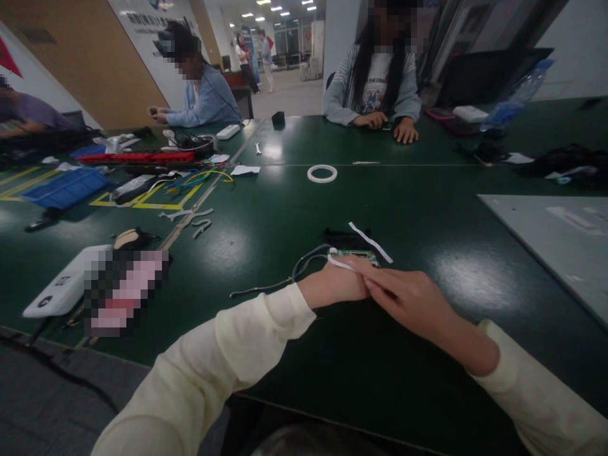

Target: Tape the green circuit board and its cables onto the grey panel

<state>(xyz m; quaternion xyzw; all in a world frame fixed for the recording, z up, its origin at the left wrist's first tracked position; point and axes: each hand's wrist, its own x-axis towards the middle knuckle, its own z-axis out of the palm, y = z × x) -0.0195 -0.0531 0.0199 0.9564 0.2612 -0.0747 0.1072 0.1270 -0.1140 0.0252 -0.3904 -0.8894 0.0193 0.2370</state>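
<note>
My left hand [339, 282] is bent around the near edge of a green circuit board [354, 253] low over the table; its fingertips are mostly hidden. A narrow white strip [342, 262] curves from the board's left corner across the top of that hand. My right hand [412, 299] comes in from the right, fingers pressed together at the strip's end, touching the left hand. Thin grey cables [304, 261] trail left from the board. Just behind lie a black part [344, 237] and another white strip [373, 243] on the green table [266, 228].
A white tape ring [322, 174] lies farther back. At left are a white power bank [69, 282], a blurred pink item [128, 294], a blue tray [66, 190] and tangled wires. A grey panel [546, 234] rests at right. Co-workers [377, 82] sit across the table.
</note>
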